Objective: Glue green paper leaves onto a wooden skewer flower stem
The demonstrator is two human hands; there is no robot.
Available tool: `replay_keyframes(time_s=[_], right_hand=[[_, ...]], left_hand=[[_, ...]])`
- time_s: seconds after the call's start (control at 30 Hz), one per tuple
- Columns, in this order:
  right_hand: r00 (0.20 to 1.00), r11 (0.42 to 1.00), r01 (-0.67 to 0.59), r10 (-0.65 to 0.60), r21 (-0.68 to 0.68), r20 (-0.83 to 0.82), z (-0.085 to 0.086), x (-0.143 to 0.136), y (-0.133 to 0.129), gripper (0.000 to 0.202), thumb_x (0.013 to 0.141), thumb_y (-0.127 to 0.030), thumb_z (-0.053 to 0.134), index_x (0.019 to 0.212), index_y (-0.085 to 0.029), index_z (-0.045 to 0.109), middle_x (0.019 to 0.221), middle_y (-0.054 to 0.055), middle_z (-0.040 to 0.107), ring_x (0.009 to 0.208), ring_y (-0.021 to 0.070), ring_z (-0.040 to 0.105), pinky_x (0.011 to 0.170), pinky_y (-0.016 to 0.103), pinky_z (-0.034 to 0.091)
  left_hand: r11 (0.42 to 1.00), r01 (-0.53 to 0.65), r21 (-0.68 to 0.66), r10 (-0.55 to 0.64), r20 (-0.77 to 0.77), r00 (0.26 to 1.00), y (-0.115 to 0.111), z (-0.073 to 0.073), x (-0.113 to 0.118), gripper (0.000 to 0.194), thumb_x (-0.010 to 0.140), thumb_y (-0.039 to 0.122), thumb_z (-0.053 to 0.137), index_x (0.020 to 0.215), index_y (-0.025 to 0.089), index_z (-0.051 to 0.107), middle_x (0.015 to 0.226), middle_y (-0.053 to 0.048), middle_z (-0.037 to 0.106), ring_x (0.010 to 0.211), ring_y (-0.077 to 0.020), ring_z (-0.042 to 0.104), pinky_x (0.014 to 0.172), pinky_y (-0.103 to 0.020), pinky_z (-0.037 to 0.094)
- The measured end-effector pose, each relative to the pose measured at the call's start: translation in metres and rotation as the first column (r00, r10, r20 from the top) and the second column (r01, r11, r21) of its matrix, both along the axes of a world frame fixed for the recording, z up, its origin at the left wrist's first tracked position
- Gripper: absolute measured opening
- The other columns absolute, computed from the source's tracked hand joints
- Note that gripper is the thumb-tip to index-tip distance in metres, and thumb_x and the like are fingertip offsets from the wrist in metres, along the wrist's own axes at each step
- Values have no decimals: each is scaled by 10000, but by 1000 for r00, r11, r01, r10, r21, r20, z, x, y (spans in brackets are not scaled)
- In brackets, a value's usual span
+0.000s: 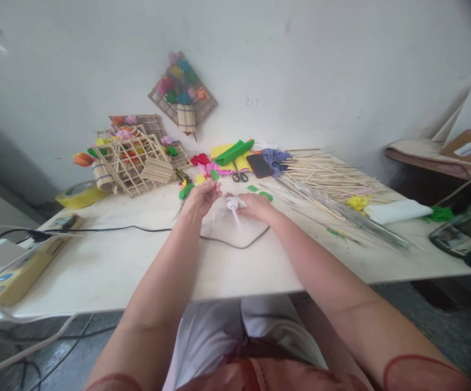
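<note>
Near the middle of the white table, my left hand (203,200) is pinched around a thin pale stick (214,212) with a small green paper piece (214,175) at its top. My right hand (256,207) is closed on a small white bottle (232,203) whose long pale nozzle (236,218) points down toward me. The two hands are a short way apart. Green paper pieces (265,195) lie just beyond my right hand. Black-handled scissors (240,177) rest behind, beside yellow and green paper (235,152).
Bamboo lattices with paper flowers (137,163) stand at the back left, near yellow tape (81,194) and a power strip (35,260). A black cable (137,228) crosses the table (243,271). A phone (259,165), sticks (320,176) and wires (353,220) lie rightward.
</note>
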State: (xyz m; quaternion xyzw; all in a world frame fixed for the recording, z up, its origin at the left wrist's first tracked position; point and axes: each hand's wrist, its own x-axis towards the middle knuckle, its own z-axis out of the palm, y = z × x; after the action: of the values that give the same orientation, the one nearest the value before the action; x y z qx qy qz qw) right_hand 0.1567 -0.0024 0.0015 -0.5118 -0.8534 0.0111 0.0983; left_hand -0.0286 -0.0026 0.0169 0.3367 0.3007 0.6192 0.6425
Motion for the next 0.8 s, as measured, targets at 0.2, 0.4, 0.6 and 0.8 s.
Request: replay_keyframes(time_s=[0.2, 0.4, 0.6, 0.8], right_hand=[[999, 1000, -13, 13, -26, 30, -6, -8, 1, 460, 786, -427, 506, 1179, -191, 539, 1139, 139, 598, 1055, 287, 542, 791, 346, 428], [992, 998, 63, -63, -7, -105, 6, 17, 12, 359, 784, -322, 502, 1101, -220, 636, 1079, 64, 653, 972, 234, 591, 776, 303, 439], [936, 951, 308, -299, 21, -188, 15, 61, 27, 236, 769, -224, 555, 940, -208, 716, 1014, 68, 682, 937, 245, 605, 754, 322, 452], [966, 966, 258, -258, -3, -29, 13, 68, 26, 310, 699, -100, 600, 946, -238, 726, 1026, 57, 683, 938, 265, 606, 791, 341, 450]], left_hand=[[1000, 19, 1, -19, -35, 999, -4, 2, 6, 71, 705, 46, 586, 722, 113, 573, 639, -5, 628, 512, -62, 584, 577, -186, 527], [999, 50, 4, -50, -82, 995, -2, -4, 10, 55, 706, 58, 589, 731, 107, 598, 659, -23, 641, 522, -70, 591, 567, -186, 517], [990, 131, 46, -125, -107, 986, 1, -10, 11, 58, 702, 63, 617, 727, 110, 594, 679, -39, 644, 565, -85, 602, 597, -203, 522], [988, 145, 55, -140, -91, 986, 2, -12, 12, 60, 714, 53, 609, 723, 107, 585, 675, -43, 642, 577, -95, 611, 616, -220, 530]])
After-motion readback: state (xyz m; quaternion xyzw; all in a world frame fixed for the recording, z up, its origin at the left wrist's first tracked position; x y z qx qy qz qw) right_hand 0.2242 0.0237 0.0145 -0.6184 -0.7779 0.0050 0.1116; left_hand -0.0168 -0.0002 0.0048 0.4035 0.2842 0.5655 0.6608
